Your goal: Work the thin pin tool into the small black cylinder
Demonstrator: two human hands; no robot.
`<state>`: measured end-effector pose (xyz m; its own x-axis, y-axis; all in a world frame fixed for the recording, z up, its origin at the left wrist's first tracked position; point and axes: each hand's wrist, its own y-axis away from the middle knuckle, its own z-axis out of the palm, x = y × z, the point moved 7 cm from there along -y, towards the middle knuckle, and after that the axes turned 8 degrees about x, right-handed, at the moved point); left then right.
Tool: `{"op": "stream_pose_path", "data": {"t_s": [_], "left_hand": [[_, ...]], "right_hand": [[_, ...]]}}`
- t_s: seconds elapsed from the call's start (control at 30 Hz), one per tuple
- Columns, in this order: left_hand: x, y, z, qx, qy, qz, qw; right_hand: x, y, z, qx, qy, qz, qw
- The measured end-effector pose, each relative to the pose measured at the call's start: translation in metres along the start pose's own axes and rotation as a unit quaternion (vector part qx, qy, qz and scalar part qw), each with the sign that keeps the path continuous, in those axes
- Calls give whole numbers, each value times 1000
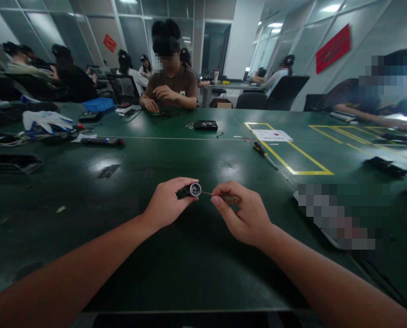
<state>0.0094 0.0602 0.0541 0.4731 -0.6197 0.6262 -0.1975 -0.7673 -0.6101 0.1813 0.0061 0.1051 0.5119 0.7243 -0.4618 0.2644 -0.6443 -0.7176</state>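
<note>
Between the thumb and fingers of my left hand (pixel 167 202) is a small dark cylinder (pixel 195 189), its round silvery open end turned toward me. The kind of part is too small to make out. My right hand (pixel 242 212) is closed around the handle of a thin screwdriver (pixel 230 198). The screwdriver's slim shaft points left, and its tip is at the rim of the cylinder; whether it touches the inside I cannot tell. Both hands are held above the green table (pixel 148 273).
A yellow-and-black screwdriver (pixel 265 155) lies ahead on the right, near yellow tape outlines and a white paper (pixel 271 135). A black device (pixel 206 125) is farther ahead. White gloves (pixel 48 121), a marker-like tool (pixel 102 141) and a blue basket (pixel 98 105) lie left. A person (pixel 171 86) sits opposite.
</note>
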Motion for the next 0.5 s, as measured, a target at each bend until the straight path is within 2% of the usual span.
{"op": "stream_pose_path", "data": {"t_s": [0.17,0.3,0.4,0.5], "left_hand": [[5,-1,-2,-2,-7,23,1000],[5,-1,-3,2,-7,33,999],[4,-1,-2,-5,-11,40,999],[3,-1,-1,-6,-8,40,999]], "right_hand": [[11,2,4,-9,-23,51,998],[37,5,8,16,-120,178,977],[58,7,14,55,-249,278,926],[75,10,23,86,-372,376,845]]}}
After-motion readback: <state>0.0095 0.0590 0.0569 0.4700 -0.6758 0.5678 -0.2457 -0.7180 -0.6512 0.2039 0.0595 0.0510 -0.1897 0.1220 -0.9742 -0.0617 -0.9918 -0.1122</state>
